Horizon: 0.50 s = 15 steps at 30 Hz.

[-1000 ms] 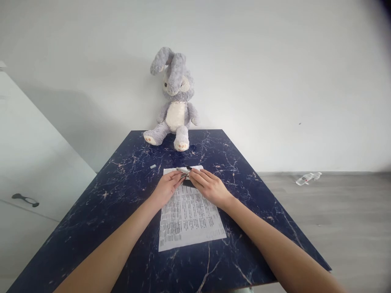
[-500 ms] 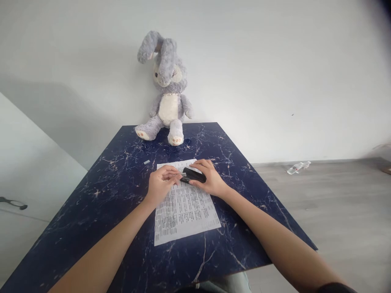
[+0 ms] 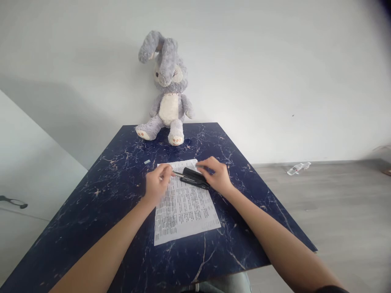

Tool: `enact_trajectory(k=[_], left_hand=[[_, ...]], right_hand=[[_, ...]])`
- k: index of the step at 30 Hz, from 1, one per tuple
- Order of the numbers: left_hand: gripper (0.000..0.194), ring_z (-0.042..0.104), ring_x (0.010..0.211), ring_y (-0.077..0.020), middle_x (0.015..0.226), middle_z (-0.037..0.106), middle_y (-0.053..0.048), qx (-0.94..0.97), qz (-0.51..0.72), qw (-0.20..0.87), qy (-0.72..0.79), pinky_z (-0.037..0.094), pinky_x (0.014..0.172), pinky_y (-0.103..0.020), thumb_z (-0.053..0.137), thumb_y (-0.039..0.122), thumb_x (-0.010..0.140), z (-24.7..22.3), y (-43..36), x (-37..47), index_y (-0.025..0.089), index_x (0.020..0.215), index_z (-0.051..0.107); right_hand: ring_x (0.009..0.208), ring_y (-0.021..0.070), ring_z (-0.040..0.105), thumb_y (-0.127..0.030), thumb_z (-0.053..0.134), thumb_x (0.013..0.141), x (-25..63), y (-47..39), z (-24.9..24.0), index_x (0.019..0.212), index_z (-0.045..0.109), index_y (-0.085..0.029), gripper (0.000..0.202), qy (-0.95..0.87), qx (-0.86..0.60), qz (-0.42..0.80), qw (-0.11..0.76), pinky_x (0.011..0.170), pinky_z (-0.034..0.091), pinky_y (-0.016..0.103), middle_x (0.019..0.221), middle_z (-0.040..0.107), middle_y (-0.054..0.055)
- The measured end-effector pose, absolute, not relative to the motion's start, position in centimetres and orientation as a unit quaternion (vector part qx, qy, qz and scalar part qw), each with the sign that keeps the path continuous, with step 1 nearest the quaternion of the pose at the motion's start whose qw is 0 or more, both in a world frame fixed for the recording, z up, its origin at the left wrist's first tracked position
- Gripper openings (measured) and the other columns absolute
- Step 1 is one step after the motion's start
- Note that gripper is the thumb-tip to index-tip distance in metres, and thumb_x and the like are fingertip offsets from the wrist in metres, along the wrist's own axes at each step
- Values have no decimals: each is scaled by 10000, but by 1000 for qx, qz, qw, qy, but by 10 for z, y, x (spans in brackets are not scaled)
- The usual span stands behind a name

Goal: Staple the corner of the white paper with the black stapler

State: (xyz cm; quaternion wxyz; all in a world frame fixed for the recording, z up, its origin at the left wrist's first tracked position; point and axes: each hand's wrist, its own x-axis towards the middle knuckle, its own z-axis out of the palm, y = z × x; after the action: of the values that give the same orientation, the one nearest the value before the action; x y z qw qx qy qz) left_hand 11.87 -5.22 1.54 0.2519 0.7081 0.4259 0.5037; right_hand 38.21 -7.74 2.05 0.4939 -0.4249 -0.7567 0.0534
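A black stapler (image 3: 195,179), its top and base spread apart, lies on the upper part of a printed sheet of paper (image 3: 189,211). My left hand (image 3: 159,181) is at the stapler's left end, with fingers pinched on a thin metal piece that reaches into the stapler. Above the right end of the stapler is my right hand (image 3: 216,175), its thumb and fingers apart. Whether it touches the stapler is hard to tell.
A small light-coloured piece (image 3: 147,162) lies on the dark blue marbled table (image 3: 122,162), left of the paper. A grey plush rabbit (image 3: 168,89) sits at the back edge against the wall. A clear plastic item (image 3: 298,168) is on the floor.
My left hand has drawn slightly left, and more of the thin metal piece shows. My right hand has come off the stapler's sides and moved up and right.
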Motion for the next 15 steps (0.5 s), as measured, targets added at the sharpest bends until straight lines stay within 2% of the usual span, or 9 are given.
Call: enact_trajectory(k=[2, 3, 5, 7, 8, 10, 13, 15], left_hand=[[228, 699, 770, -211, 852, 750, -57, 699, 485, 101, 516, 566, 821, -338, 545, 353, 1015, 14, -36, 103, 217, 1024, 728], [244, 714, 939, -257, 1001, 759, -90, 699, 464, 50, 543, 551, 931, -387, 523, 315, 1012, 12, -27, 95, 212, 1082, 732], [313, 593, 1296, -361, 1350, 658, -171, 711, 403, -23, 575, 453, 1116, -505, 506, 277, 995, 5, -11, 80, 180, 1198, 725], [407, 420, 1468, -437, 1539, 505, -229, 703, 338, -35, 625, 372, 1173, -611, 516, 256, 978, -5, 0, 69, 130, 1334, 666], [431, 397, 1482, -453, 1550, 495, -237, 702, 303, -26, 643, 356, 1173, -646, 516, 236, 968, -10, 3, 66, 119, 1361, 650], [437, 469, 1434, -437, 1497, 554, -235, 709, 259, -12, 655, 396, 1151, -628, 500, 178, 949, -17, 6, 63, 112, 1350, 660], [383, 665, 1179, -354, 1297, 695, -183, 726, 261, -21, 636, 532, 1016, -482, 479, 118, 920, -19, 4, 64, 151, 1193, 745], [327, 700, 1000, -323, 1120, 742, -147, 734, 268, -37, 623, 561, 897, -433, 488, 115, 912, -16, 2, 65, 180, 1057, 774]], right_hand=[[789, 231, 695, -303, 660, 956, 411, -65, 18, 1018, 777, -219, 157, -696, -513, 37, 501, 794, 578, 399, 924, 773, 66], [753, 227, 690, -311, 675, 928, 426, -59, 15, 996, 777, -214, 156, -673, -553, 34, 490, 792, 571, 395, 895, 772, 61], [709, 231, 684, -346, 705, 875, 455, -47, 6, 914, 776, -205, 163, -623, -620, 53, 474, 764, 559, 383, 814, 767, 55], [702, 238, 680, -364, 726, 838, 474, -37, -3, 856, 778, -203, 171, -593, -661, 80, 454, 748, 550, 379, 774, 760, 56], [704, 240, 676, -363, 739, 824, 479, -33, -6, 842, 781, -202, 168, -592, -671, 90, 437, 752, 548, 384, 769, 755, 57], [732, 246, 663, -360, 774, 800, 479, -31, -7, 840, 790, -200, 166, -612, -676, 78, 403, 794, 546, 417, 797, 741, 64], [863, 271, 643, -382, 794, 835, 461, -41, 8, 887, 800, -205, 186, -673, -611, 6, 416, 893, 527, 483, 903, 701, 85], [934, 266, 621, -378, 741, 921, 444, -56, 25, 944, 807, -230, 163, -760, -497, 6, 419, 919, 515, 474, 962, 676, 83]])
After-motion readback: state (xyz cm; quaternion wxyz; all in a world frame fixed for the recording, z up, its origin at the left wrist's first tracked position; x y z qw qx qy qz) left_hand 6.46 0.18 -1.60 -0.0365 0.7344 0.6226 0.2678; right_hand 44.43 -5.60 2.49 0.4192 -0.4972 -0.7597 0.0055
